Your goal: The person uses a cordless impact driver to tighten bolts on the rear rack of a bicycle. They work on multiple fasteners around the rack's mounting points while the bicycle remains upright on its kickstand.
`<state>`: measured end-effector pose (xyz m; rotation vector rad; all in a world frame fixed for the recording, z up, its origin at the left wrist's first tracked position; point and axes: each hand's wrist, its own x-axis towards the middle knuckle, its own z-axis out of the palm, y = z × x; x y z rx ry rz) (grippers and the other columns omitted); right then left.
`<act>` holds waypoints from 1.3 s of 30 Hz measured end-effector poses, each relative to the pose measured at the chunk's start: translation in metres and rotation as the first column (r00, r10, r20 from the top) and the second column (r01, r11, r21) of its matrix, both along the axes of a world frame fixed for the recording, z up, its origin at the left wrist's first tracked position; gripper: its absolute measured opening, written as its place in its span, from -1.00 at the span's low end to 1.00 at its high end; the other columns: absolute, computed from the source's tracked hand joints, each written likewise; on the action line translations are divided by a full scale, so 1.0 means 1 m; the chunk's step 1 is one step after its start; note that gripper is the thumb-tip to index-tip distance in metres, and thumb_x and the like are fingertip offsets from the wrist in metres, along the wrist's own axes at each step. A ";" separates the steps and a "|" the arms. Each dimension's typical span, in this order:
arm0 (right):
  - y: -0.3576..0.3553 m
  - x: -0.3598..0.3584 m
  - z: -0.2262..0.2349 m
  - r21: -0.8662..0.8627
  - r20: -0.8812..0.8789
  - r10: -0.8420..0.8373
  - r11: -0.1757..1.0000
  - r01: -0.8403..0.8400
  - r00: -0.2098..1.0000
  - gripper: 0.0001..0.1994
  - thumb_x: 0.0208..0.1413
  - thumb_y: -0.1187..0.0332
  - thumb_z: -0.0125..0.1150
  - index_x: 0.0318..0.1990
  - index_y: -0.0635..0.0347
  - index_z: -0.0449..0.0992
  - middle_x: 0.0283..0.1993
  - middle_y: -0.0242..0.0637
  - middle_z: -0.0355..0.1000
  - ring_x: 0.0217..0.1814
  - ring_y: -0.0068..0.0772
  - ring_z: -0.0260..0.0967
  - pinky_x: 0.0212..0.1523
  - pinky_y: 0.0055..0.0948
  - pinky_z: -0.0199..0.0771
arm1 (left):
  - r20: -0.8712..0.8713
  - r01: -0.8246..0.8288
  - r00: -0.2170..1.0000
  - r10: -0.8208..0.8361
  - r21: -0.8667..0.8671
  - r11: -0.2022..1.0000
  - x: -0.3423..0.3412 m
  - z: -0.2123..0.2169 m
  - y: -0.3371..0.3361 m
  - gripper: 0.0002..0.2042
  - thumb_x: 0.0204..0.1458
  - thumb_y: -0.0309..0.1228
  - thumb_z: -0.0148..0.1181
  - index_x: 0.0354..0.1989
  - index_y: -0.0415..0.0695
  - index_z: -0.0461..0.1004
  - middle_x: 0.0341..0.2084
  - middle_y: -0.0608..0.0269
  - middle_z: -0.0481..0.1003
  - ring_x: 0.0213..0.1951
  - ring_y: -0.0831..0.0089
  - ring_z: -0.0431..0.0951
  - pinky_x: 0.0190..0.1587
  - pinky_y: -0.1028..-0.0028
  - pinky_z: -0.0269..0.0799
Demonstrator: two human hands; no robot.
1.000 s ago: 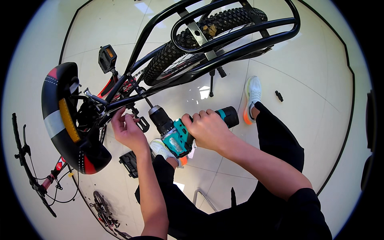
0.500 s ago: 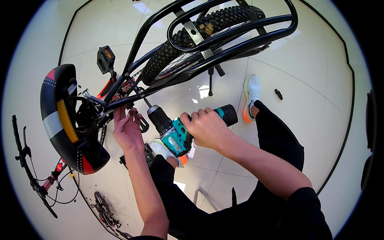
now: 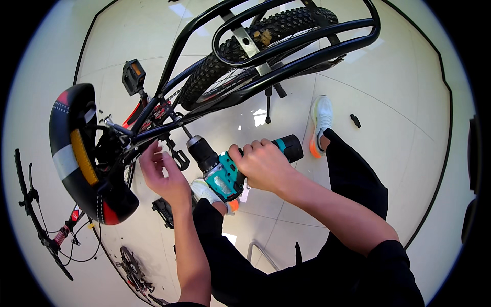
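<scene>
My right hand (image 3: 268,166) is wrapped round the grip of a teal and black cordless drill (image 3: 225,176). The drill's long bit points up and left, its tip at a joint of the black rear rack (image 3: 250,84) and the bicycle frame (image 3: 148,134). Just below the frame tube, my left hand (image 3: 162,174) has its fingers loosely bent and apart, with nothing visible in them. Whether its fingertips touch the frame I cannot tell. Beside that hand hangs a black pedal (image 3: 180,159). The knobbly rear tyre (image 3: 212,77) lies beyond the bit.
At left is the black, red and yellow saddle (image 3: 76,153), with handlebars (image 3: 38,204) farther out. Another pedal (image 3: 134,77) sticks up beyond the frame. A small black part (image 3: 355,121) lies on the tiled floor. Loose bicycle parts (image 3: 134,271) lie at lower left.
My left hand has drawn back from the frame tube, down and slightly left, and its fingers have shifted. The drill and my right hand stay almost where they were.
</scene>
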<state>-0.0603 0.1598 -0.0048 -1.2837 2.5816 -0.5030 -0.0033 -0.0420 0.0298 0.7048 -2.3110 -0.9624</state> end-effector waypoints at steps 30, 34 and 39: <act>0.003 -0.006 -0.005 -0.012 -0.058 0.040 0.999 -0.040 0.998 -0.67 -0.36 0.50 0.24 -0.31 0.29 0.38 -0.58 -0.22 0.46 -0.53 -0.27 0.50 -0.48 -0.45 0.38 | -0.146 0.003 0.989 -0.027 -0.158 0.987 -0.020 -0.014 -0.003 -0.77 0.03 -0.72 -0.06 -0.19 -0.33 0.49 -0.09 0.14 0.50 -0.34 0.50 0.52 -0.35 0.58 0.48; 0.000 -0.003 -0.009 0.006 0.009 0.047 0.999 -0.047 0.999 -0.61 -0.36 0.50 0.25 -0.23 0.26 0.37 -0.53 -0.21 0.45 -0.47 -0.19 0.49 -0.40 -0.38 0.41 | -0.125 -0.140 0.977 0.171 0.220 0.965 -0.011 -0.018 -0.023 -0.84 0.07 -0.68 -0.08 -0.26 -0.32 0.46 -0.35 0.12 0.53 -0.42 0.49 0.52 -0.37 0.54 0.50; 0.003 -0.004 -0.005 0.020 -0.024 0.043 0.999 -0.043 0.999 -0.61 -0.35 0.51 0.24 -0.22 0.28 0.38 -0.53 -0.21 0.45 -0.47 -0.20 0.48 -0.42 -0.39 0.39 | -0.051 -0.045 0.989 0.136 0.783 0.621 -0.032 -0.019 -0.030 -0.62 -0.02 -0.65 -0.04 0.04 -0.28 0.39 -0.06 0.05 0.48 -0.12 0.32 0.55 -0.11 0.36 0.53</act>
